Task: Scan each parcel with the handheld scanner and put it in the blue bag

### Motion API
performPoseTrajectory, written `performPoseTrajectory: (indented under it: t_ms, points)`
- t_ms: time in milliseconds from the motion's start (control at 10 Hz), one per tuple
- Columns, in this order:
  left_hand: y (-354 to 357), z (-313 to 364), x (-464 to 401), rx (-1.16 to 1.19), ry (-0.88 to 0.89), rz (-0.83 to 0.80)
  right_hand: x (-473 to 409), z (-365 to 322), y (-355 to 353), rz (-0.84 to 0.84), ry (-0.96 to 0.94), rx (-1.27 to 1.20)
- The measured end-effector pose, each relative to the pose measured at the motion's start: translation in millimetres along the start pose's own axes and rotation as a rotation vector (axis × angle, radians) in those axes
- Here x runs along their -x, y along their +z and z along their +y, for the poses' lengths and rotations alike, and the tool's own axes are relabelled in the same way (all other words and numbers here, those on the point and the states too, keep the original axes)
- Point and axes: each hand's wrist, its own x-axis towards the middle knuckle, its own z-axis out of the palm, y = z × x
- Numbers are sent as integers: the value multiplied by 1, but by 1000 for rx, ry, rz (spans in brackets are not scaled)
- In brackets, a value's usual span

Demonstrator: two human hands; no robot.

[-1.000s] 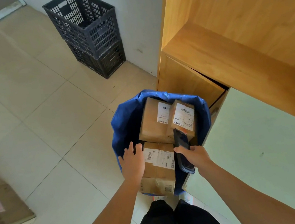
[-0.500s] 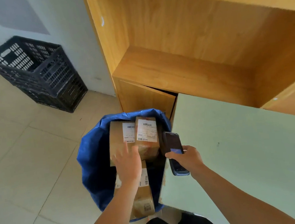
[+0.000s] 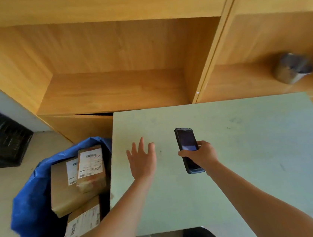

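Left hand [image 3: 142, 160] empty, fingers spread over pale green tabletop [image 3: 252, 146]. Right hand [image 3: 200, 155] grips black handheld scanner [image 3: 187, 150]. Brown cardboard parcels [image 3: 77, 184] sit in crumpled blue plastic bag [image 3: 31, 210], left of left hand. Between parcels, I'd say; next move needs finding another, none visible on table.

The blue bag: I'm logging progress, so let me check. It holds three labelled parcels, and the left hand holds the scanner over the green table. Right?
Not quite. The head view shows the scanner gripped in the right hand; the left hand is open and empty over the green table. The blue bag does hold three labelled parcels.
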Motion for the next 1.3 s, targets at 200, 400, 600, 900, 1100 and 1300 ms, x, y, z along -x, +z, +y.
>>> performPoseTrajectory:
  t_ms: [200, 400, 600, 900, 1100, 1300]
  points:
    - [80, 51, 6, -90, 32, -91, -38, 49, -71, 56, 81, 80]
    - [133, 66, 3, -325, 77, -198, -73, 85, -101, 64, 132, 129]
    - [157, 53, 4, -574, 85, -112, -90, 97, -90, 101, 89, 267]
    - [168, 35, 2, -671, 105, -96, -99, 112, -66, 100, 61, 389]
    - [163, 38, 6, -311, 7, -58, -102, 113, -61, 56, 57, 415]
    - [137, 71, 8, 129, -107, 30, -98, 77, -86, 86, 24, 251]
